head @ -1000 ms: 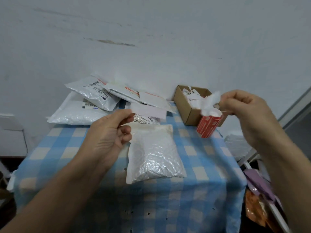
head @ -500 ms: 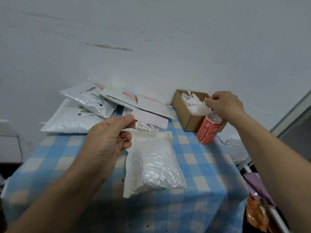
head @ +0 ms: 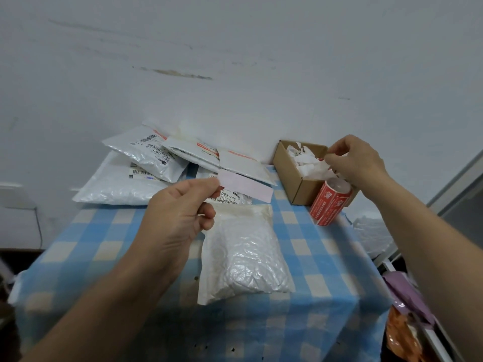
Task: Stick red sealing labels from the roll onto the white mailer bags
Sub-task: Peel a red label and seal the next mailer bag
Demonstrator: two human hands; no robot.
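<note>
Beyond the left hand, piled mailer bags show red strips. That hand pinches one peeled label (pale side up) above the bare bag just right of its wrist, with open worktop around it. Under the right hand, the roll leans against the box near the edge; its fingertips pinch together, on what I cannot tell.

Desk under blue-and-white checked cloth; scuffed, stained pale wall directly behind it.
</note>
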